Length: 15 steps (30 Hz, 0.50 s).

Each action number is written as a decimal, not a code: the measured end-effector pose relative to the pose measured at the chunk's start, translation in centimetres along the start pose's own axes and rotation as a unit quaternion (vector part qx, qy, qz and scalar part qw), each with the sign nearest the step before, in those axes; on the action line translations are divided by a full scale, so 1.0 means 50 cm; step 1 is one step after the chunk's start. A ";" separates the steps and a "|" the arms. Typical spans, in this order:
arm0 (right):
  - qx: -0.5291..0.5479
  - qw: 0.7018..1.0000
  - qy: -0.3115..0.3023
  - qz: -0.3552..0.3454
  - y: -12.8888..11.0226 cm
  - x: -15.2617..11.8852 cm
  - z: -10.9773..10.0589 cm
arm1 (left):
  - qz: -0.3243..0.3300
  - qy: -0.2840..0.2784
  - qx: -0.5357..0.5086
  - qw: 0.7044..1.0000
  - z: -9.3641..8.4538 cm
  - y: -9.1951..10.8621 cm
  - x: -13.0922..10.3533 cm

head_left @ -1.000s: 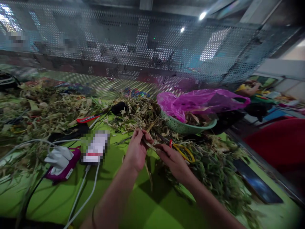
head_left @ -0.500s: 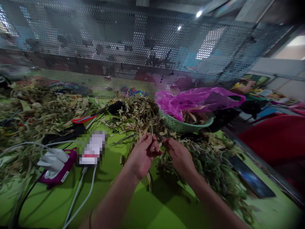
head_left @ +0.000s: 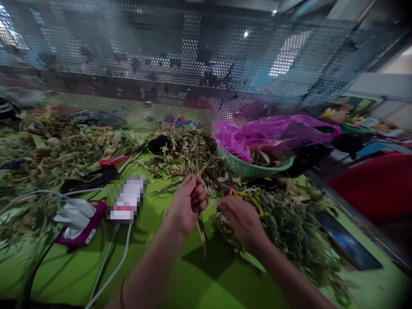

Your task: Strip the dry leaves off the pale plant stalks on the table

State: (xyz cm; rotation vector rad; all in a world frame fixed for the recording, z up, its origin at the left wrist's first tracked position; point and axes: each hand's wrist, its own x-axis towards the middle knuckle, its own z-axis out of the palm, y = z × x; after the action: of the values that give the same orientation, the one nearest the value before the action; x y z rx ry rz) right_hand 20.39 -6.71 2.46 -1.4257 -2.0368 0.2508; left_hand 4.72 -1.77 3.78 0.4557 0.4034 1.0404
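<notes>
Your left hand [head_left: 186, 205] pinches a thin, pale dried plant stalk [head_left: 200, 214] between curled fingers, the stalk running up past your fingertips and trailing down toward the bright green tabletop [head_left: 180, 274]. Your right hand [head_left: 240, 219] is closed in a narrow pinch just beside it, its fingertips meeting the same stalk where the two hands nearly touch. Just beyond your right hand, yellow-handled scissors [head_left: 248, 199] lie on a heap of green and dry plant trimmings [head_left: 289, 231]. Behind them a pale green plastic basket [head_left: 254, 168] sits under a crumpled magenta plastic bag [head_left: 273, 135]. To your left, a white plug [head_left: 75, 213] rests on a magenta power block [head_left: 93, 223], with white cables [head_left: 106, 266] running toward you over the tabletop. More dried leaves [head_left: 58, 141] are piled along the perforated metal screen [head_left: 180, 64] at the back, and a dark phone [head_left: 346, 240] lies near the right edge.
</notes>
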 end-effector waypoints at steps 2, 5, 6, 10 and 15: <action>0.032 0.997 0.040 0.053 0.019 0.004 0.001 | -0.024 -0.028 0.018 0.999 0.004 -0.012 -0.003; 0.072 0.991 0.030 0.107 0.037 0.010 0.014 | -0.038 -0.051 0.019 0.998 0.005 -0.021 -0.005; 0.082 0.990 0.007 0.116 0.037 0.011 0.019 | -0.031 -0.047 0.013 0.998 0.003 -0.020 -0.005; 0.102 0.985 -0.107 0.093 0.008 0.008 0.023 | -0.003 0.010 -0.007 1.000 -0.002 0.000 -0.002; 0.118 0.989 -0.058 0.063 -0.008 0.007 0.001 | -0.006 0.014 -0.013 1.000 -0.001 0.012 0.003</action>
State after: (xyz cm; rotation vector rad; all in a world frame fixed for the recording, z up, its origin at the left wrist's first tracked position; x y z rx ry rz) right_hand 19.96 -6.56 2.76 -1.4205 -1.9346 0.6215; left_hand 4.31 -1.38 4.04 0.4157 0.4173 1.0405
